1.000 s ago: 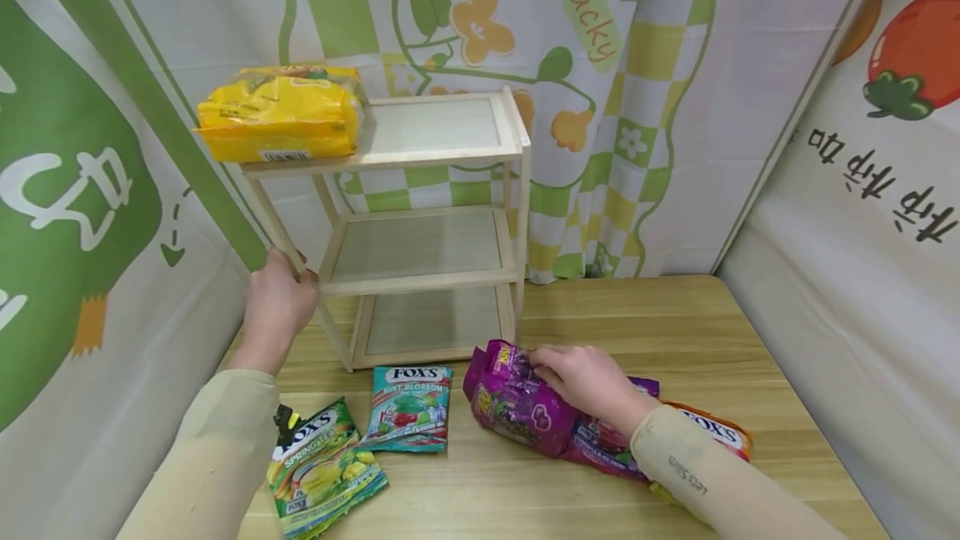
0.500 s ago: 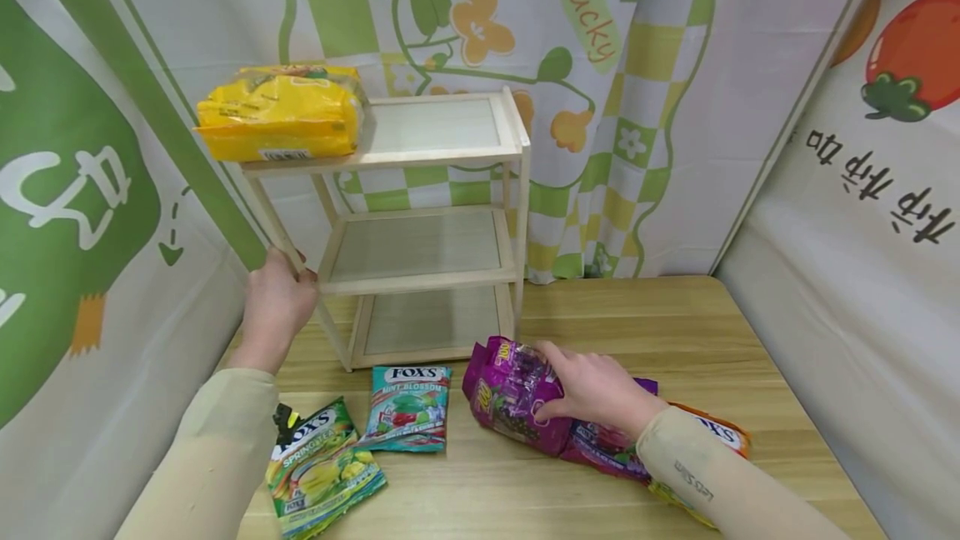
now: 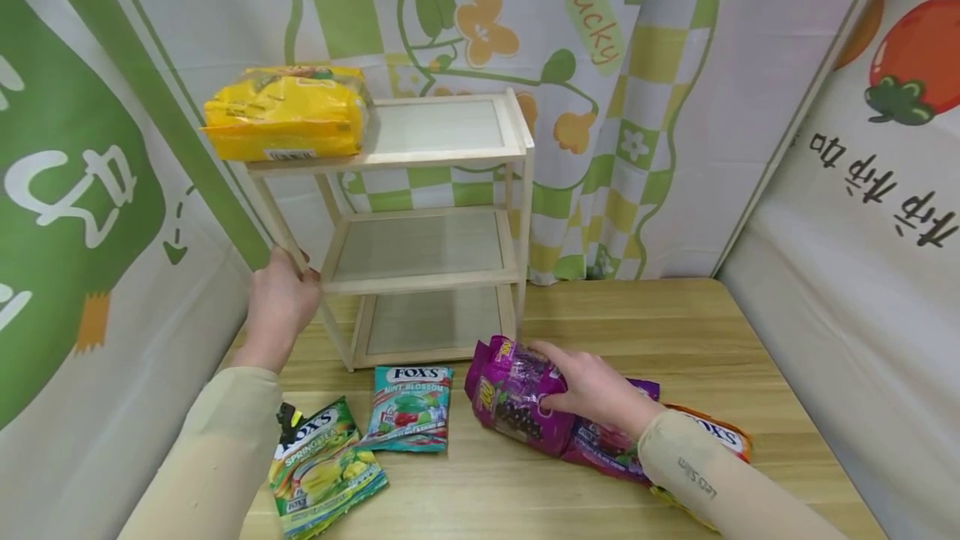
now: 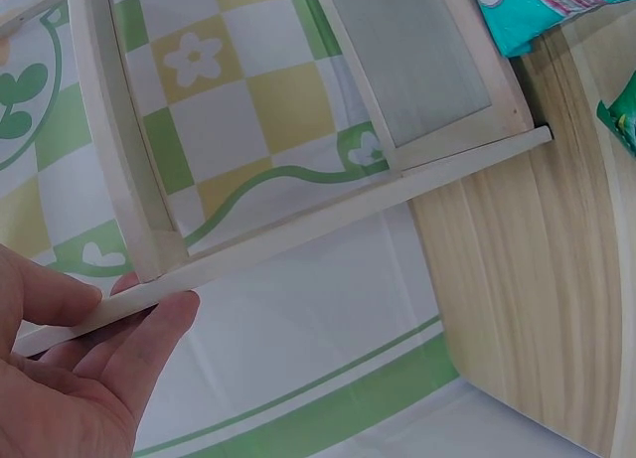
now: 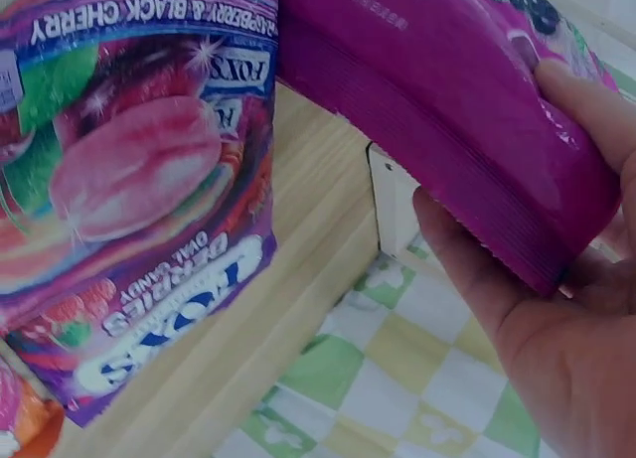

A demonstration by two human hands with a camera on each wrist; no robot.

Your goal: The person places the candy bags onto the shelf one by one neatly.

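My left hand (image 3: pixel 279 294) pinches the left front post of a pale wooden three-tier shelf rack (image 3: pixel 420 277), thumb and fingers on either side of it in the left wrist view. My right hand (image 3: pixel 596 390) holds a plump purple bag (image 3: pixel 517 398) printed with "100" and dark fruit, thumb on one side and fingers on the other. The bag lies in front of the rack's right corner. Beside it, partly under my right forearm in the head view, is a purple FOX'S Berries candy bag (image 5: pixel 129 170).
A yellow bag (image 3: pixel 288 115) sits on the left of the top shelf. On the wooden table (image 3: pixel 622 315) lie a teal FOX'S Mint Blossom bag (image 3: pixel 411 411), a green FOX'S Spring Tea bag (image 3: pixel 322 469) and an orange FOX'S bag (image 3: pixel 723 436). Printed curtains (image 3: pixel 675 107) surround the table.
My right thumb has come round to the front of the purple bag, and the bag has turned slightly, showing more of its printed front. My left hand keeps its place on the post.
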